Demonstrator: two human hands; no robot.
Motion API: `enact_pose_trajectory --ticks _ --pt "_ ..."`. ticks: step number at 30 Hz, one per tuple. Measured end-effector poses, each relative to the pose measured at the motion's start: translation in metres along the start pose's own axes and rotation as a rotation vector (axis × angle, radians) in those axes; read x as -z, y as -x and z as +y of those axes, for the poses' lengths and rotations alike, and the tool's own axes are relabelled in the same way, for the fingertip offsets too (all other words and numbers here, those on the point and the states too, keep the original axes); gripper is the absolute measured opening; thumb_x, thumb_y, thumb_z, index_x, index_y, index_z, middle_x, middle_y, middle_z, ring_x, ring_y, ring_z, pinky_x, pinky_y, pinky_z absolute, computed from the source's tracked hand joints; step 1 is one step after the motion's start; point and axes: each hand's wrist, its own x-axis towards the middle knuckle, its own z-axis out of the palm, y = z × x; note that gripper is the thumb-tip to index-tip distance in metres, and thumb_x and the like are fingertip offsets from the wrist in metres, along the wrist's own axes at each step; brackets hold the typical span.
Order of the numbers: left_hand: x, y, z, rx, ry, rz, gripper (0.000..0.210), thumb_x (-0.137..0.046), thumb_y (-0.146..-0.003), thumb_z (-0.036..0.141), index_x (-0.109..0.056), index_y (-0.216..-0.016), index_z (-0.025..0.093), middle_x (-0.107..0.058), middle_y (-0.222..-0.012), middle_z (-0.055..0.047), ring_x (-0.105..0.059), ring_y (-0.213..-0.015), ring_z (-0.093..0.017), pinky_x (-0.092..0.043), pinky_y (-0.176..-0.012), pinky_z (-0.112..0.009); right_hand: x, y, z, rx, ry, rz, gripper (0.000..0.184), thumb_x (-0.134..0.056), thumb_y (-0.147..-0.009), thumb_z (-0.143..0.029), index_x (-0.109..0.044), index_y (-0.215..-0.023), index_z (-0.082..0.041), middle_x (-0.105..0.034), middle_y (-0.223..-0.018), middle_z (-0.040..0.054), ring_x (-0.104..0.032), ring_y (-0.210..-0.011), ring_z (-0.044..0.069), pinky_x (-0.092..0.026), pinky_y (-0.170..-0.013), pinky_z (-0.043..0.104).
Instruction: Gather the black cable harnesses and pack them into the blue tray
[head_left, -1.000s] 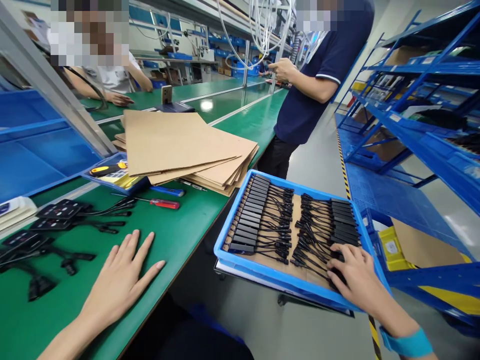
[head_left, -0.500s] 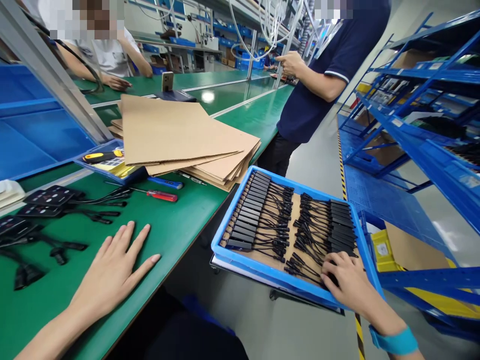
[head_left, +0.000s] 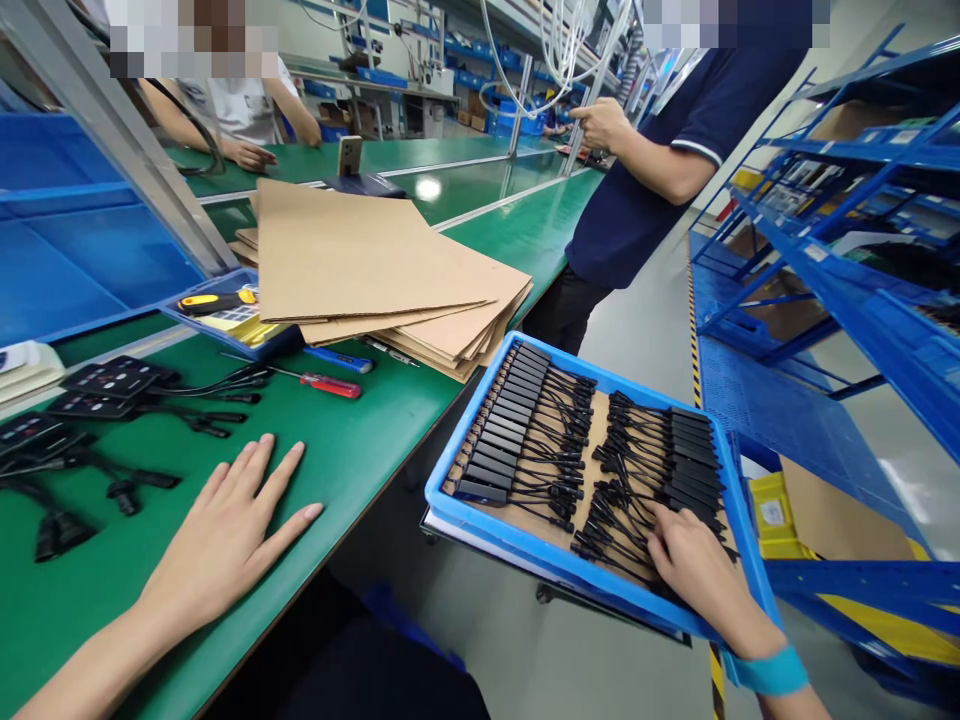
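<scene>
My left hand [head_left: 214,540] lies palm down on the green tabletop [head_left: 315,590], fingers spread, holding nothing. Left of it are black keypad units [head_left: 112,380] with cables and plugs. At the right, a blue tray [head_left: 547,580] holds two rows of slim black modules [head_left: 495,435] with short leads, the plugs meeting over a cardboard base. My right hand [head_left: 697,570] is over the tray's near right part. Its index finger stretches onto the leads [head_left: 622,515], with the thumb apart and the other fingers partly hidden. I see nothing held in it.
Cardboard sheets [head_left: 382,260] are stacked on the table. Nearer lie a red screwdriver [head_left: 330,385], a blue utility knife [head_left: 339,360] and a small tool box [head_left: 247,340]. A person in dark blue [head_left: 637,200] stands beyond the tray; another sits across the table. Blue shelving [head_left: 825,240] lines the right.
My right hand has shifted slightly down, its curled fingers now opened with the index finger extended. More of the right row shows. My left hand stays flat; the view has turned a little left.
</scene>
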Motion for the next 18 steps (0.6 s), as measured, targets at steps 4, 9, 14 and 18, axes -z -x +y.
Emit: enact_pose_trajectory --ticks 4,9,14,18 --pt "-0.002 0.001 -0.001 0.013 0.003 -0.008 0.083 -0.011 -0.086 0.068 -0.033 -0.142 0.012 -0.025 -0.15 -0.021 -0.02 -0.139 -0.033 -0.025 -0.111 -0.053 0.012 -0.006 0.002 0.043 -0.039 0.054 0.028 -0.035 -0.089 -0.02 -0.061 -0.098 -0.011 -0.057 -0.082 0.011 -0.051 -0.079 0.026 -0.046 -0.071 0.04" --pt "-0.005 0.002 -0.003 0.007 0.007 -0.005 0.08 -0.014 -0.087 0.067 -0.03 -0.144 0.013 -0.022 -0.151 -0.019 -0.02 -0.139 -0.032 -0.024 -0.111 -0.053 0.017 -0.018 0.012 0.089 -0.037 0.07 0.022 -0.042 -0.085 -0.024 -0.063 -0.082 -0.018 -0.054 -0.111 0.0141 -0.049 -0.093 0.03 -0.045 -0.07 0.04" --pt "-0.004 0.003 -0.003 -0.002 -0.004 0.004 0.079 -0.014 -0.087 0.066 -0.031 -0.143 0.013 -0.022 -0.151 -0.02 -0.021 -0.139 -0.033 -0.025 -0.111 -0.053 0.015 -0.029 0.024 0.117 -0.086 -0.049 0.024 -0.04 -0.088 -0.027 -0.06 -0.076 -0.02 -0.058 -0.093 0.01 -0.05 -0.087 0.027 -0.043 -0.071 0.04" --pt "-0.003 0.003 -0.003 -0.001 -0.005 0.001 0.078 -0.016 -0.087 0.066 -0.03 -0.144 0.014 -0.021 -0.152 -0.018 -0.021 -0.139 -0.032 -0.024 -0.111 -0.052 0.01 -0.043 0.035 0.072 -0.147 -0.083 0.023 -0.035 -0.087 -0.02 -0.057 -0.092 -0.016 -0.061 -0.081 0.0088 -0.054 -0.08 0.024 -0.044 -0.071 0.038"
